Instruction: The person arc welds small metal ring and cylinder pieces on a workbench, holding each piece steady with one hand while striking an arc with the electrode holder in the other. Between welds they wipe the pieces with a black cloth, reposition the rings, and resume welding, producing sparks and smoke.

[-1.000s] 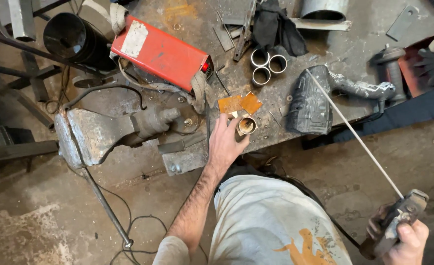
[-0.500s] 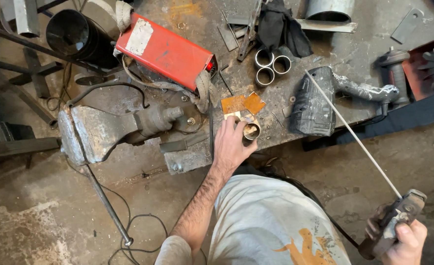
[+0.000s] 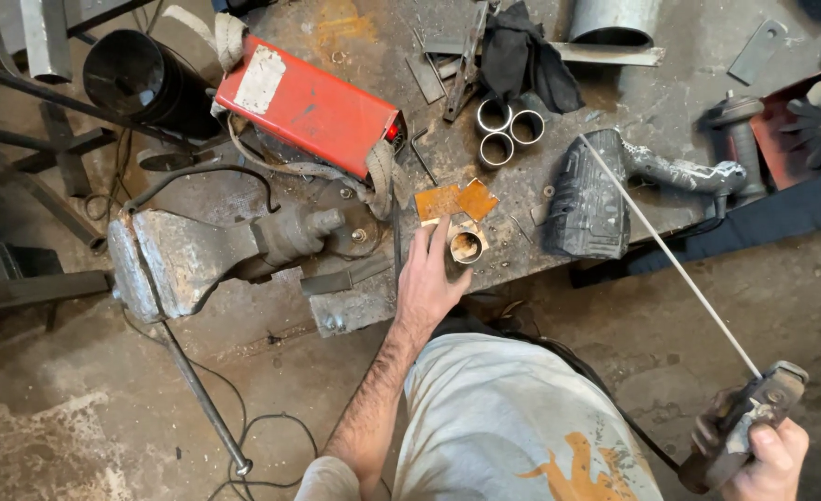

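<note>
The left arm stretches straight forward from the body, and the left hand [image 3: 427,278] lies flat-fingered at the near edge of the grimy metal desk [image 3: 614,83], its fingertips touching a short brass-coloured ring of pipe [image 3: 466,246]. The fingers are extended and loosely spread — not closed round the ring, only resting against its left side. The ring stands on end with its open bore facing up, so its axis runs vertical; it sits on a pale scrap just in front of a rusty orange flat plate [image 3: 455,199].

The right hand [image 3: 765,455] hangs low off the desk's near right corner, fist wrapped tight on a dark, worn electrode holder [image 3: 744,429]. A thin grey welding rod [image 3: 670,255] is clamped in it, its long axis running up and to the left, the tip ending over a black welding mask [image 3: 587,199] on the desk.

The right hand's lower half is cut off by the frame edge, and the left thumb is hard to make out.
</note>
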